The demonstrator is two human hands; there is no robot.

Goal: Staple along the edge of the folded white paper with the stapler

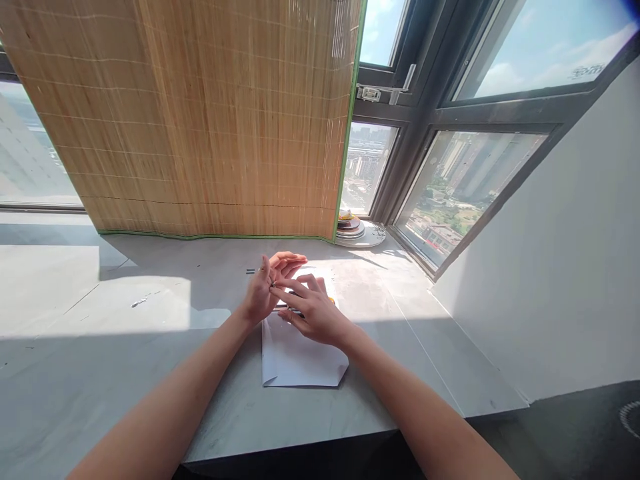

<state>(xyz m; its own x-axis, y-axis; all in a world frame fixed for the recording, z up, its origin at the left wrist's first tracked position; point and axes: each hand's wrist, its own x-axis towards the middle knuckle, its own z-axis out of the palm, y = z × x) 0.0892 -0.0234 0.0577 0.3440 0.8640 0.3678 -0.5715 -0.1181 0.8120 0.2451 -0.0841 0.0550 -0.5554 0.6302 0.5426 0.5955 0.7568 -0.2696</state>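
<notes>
My left hand is raised over the counter, palm turned inward, thumb up and fingers stretched out. Reaching across from the right, my right hand has its fingers extended and apart, the tips at the left palm. A small dark thing shows where the hands meet, too small to name. Below the right fingers is a thin dark object, mostly hidden. A folded sheet of white paper lies flat under the hands, its far part covered by them. A bit of orange peeks out behind the right hand.
The grey counter runs along the windows, its front edge close to me. A bamboo blind hangs behind it. Stacked plates stand in the far corner. Small scraps lie at left. A white wall bounds the right.
</notes>
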